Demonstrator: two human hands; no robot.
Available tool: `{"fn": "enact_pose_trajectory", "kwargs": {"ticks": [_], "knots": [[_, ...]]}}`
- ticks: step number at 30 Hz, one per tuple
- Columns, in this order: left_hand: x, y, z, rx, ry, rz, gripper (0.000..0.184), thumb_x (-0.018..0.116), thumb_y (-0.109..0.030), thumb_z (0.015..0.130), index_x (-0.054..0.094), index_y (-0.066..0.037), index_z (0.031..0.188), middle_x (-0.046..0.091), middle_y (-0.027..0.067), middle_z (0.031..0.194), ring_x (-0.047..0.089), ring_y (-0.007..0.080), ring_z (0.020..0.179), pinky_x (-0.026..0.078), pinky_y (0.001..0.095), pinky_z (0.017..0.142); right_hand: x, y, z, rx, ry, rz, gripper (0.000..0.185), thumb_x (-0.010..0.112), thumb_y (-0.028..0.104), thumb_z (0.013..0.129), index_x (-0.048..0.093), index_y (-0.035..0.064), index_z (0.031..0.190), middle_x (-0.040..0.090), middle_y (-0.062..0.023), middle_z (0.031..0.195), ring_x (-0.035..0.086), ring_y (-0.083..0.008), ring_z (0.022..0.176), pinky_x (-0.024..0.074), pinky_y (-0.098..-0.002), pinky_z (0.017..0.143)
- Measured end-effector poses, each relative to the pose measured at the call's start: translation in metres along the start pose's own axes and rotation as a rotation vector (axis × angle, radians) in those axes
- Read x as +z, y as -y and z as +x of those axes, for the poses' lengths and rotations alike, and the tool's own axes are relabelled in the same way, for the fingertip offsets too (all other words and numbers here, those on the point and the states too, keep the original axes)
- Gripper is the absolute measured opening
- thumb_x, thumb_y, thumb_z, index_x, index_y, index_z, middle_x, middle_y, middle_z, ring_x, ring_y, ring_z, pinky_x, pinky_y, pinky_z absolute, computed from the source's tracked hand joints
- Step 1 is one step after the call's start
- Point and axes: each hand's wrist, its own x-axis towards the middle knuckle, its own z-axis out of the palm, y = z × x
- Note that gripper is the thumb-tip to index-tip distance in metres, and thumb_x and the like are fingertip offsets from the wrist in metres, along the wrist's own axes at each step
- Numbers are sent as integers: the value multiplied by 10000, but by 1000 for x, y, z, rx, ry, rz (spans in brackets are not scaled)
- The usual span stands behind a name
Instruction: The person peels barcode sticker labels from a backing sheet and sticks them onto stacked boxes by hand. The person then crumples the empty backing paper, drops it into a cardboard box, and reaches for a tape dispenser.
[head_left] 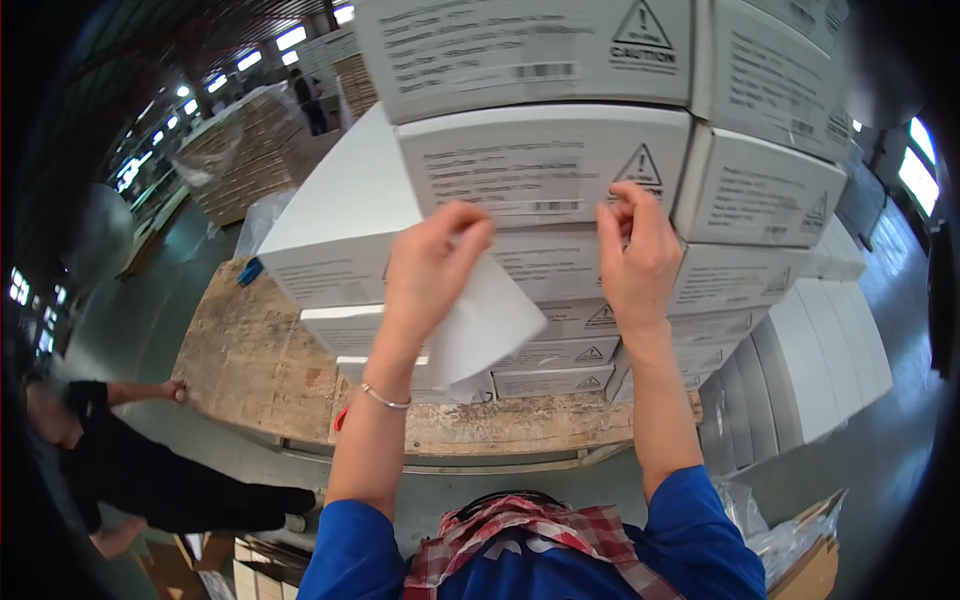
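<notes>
My left hand (432, 262) is closed on a white sheet (487, 320), which hangs below the fingers in front of the stacked boxes. My right hand (638, 250) is raised before a white box (500, 150) printed with text, a barcode and a caution triangle. Its thumb and fingers curl towards each other with a gap between them, and nothing shows in them. More labelled white boxes (760, 185) are stacked above, below and to the right. One box (335, 265) at the left juts out from the stack.
The stack stands on a worn wooden table (250, 350). A blue object (250, 271) lies at its left corner. A person in dark clothes (150, 460) rests a hand on the table edge. White panels (820, 360) stand at right, and open cartons (800, 560) are below.
</notes>
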Motion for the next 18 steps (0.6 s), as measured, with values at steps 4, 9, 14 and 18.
{"fn": "enact_pose_trajectory", "kwargs": {"ticks": [4,9,14,18], "knots": [[2,6,-3,92,8,203,138,634,-160,865,645,-28,904,676,80,781,661,147,762,506,280,671,-3,14,6,-188,138,-102,145,605,36,862,598,32,1007,614,-88,854,610,-221,771,480,-304,679],[-28,-19,-31,-152,515,-514,120,601,-129,874,645,-23,910,649,39,759,613,94,723,484,249,670,-27,32,-16,271,441,544,187,511,62,920,588,-23,1068,624,-83,989,580,-174,912,454,-290,822],[-55,-34,-51,-195,686,-806,142,590,-128,880,643,-14,945,631,21,760,586,77,730,469,228,679,-30,58,-73,528,754,972,195,561,24,856,579,-61,1031,603,-90,980,551,-152,962,434,-276,861],[-72,-22,-59,-241,713,-721,194,612,-177,870,639,-27,990,638,29,783,582,76,743,464,234,679,-39,59,-89,686,1119,1007,226,627,59,827,584,-56,1017,616,-87,950,567,-142,903,450,-261,801]]}}
